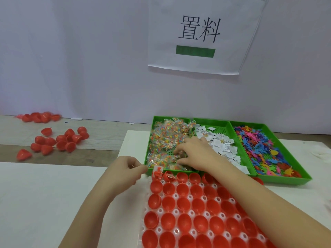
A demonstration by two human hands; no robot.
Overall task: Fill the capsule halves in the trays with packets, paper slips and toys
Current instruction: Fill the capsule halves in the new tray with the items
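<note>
Cut off at bottom edge: capsule tray (176, 195); right part hidden under forearm (259, 190). Fingertips of right hand (195, 153) buried among packets (166, 135); cannot tell whether gripping one. Unclear what, if anything, left hand (125, 170) pinches, too small. Print on paper slips (225, 146) unreadable. Far capsule pile (39, 117) blurred.

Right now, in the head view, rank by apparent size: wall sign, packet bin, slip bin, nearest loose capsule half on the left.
1. wall sign
2. packet bin and slip bin: alike, unranked; the right hand, gripping packets, hides part of both
3. loose capsule half
</note>
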